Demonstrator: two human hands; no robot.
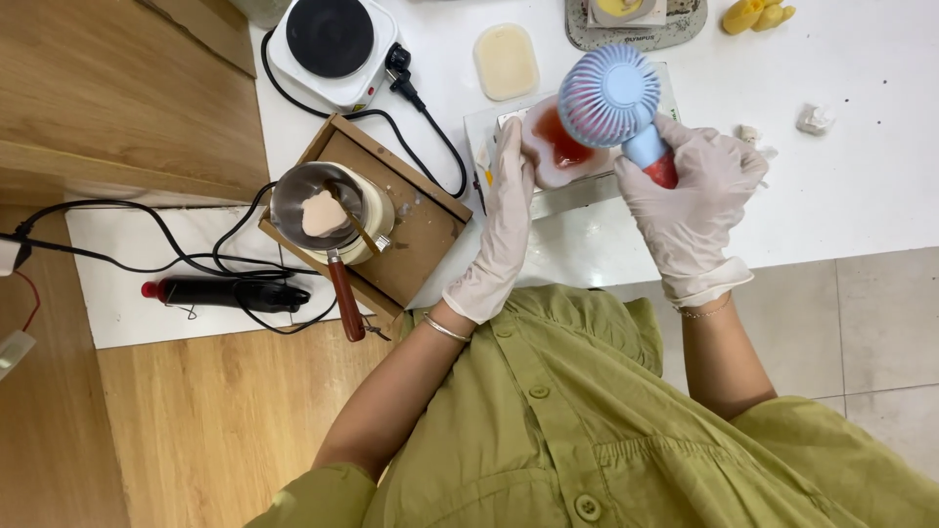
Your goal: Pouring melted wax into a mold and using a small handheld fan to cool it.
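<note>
A home craft workshop: a white tabletop point(861, 196) carries an electric hot plate point(331, 39), a small melting pot point(318, 207) on a wooden tray point(416, 230), a pale cast slab point(506, 61), with tile floor point(880, 323) below.

A white worktop point(861, 196) carries everything, with wood flooring beyond its left edge. At the far edge sits a white single hotplate point(331, 39), its black cable point(430, 127) trailing across the surface. Just beside it lies a pale yellow slab point(506, 61), and a grey mat point(636, 29) past that. Near the left edge rests a wooden tray point(416, 230), with a black tool point(230, 293) beside it. Yellow lumps point(758, 15) and white scraps point(814, 119) lie toward the far right corner
</note>
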